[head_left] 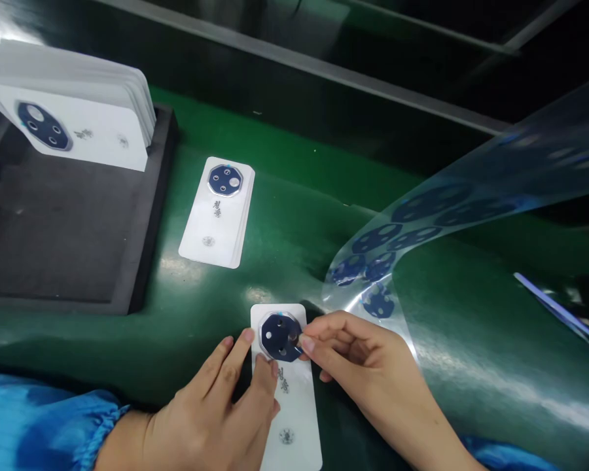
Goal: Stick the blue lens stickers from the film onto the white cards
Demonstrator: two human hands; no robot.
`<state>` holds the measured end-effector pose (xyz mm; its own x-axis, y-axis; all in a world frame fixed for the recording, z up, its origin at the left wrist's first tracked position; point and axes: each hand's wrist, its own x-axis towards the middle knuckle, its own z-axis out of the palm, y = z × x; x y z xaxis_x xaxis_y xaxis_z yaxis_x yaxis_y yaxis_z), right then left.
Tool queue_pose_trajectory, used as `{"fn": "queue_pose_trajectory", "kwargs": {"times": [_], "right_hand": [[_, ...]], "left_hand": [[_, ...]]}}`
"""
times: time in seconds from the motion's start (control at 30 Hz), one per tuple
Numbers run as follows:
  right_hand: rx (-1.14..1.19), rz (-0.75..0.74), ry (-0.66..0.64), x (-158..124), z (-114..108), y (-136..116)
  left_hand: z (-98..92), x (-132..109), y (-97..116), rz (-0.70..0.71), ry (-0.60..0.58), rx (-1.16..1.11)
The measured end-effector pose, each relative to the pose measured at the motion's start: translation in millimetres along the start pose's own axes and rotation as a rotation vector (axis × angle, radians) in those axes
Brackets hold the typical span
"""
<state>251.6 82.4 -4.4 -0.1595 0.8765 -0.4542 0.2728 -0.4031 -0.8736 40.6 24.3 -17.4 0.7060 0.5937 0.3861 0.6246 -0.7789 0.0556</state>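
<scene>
The writing on the white card [299,409] is two dark brush-like characters [283,381], partly behind the left thumb, and they are too blurred to read for certain. Lower down is a round grey mark [286,436] whose detail is too small to make out. The stack [196,226] and the upright cards [105,121] bear the same kind of characters and round mark.

The card has rounded corners and lies on the green table [294,255], in front of the person. At its upper end sits an eight-sided silvery frame [261,343], and over it a navy sticker [277,340] with several round holes, one showing white.

The right hand [368,366] pinches the sticker's right edge between thumb and forefinger. The left hand [206,412] has its fingers spread, fingertips at the card's left edge and thumb on its face just below the sticker.

To the right, a clear film [446,196] curves up, carrying more navy stickers. The upright cards stand in a black tray [78,229] at left.
</scene>
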Motion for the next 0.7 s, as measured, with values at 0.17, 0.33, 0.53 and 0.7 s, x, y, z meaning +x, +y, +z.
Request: {"fn": "queue_pose_trajectory", "kwargs": {"times": [0.17, 0.33, 0.53, 0.7], "right_hand": [[-0.04, 0.008, -0.009, 0.5, -1.5, -0.2], [-0.069, 0.025, -0.004, 0.3, -2.2, -0.7], [-0.127, 0.163, 0.059, -7.4, 1.0, -8.5], [-0.112, 0.202, 0.067, -10.8, 4.1, -15.3]], "left_hand": [[-2.9, -0.8, -1.5, -0.084, 0.021, -0.123], [-4.5, 0.5, -2.9, 0.012, -0.036, -0.023], [4.5, -3.1, 3.3, -0.045, 0.038, -0.006], [5.3, -3.3, 4.3, -0.042, 0.023, -0.016]]}}
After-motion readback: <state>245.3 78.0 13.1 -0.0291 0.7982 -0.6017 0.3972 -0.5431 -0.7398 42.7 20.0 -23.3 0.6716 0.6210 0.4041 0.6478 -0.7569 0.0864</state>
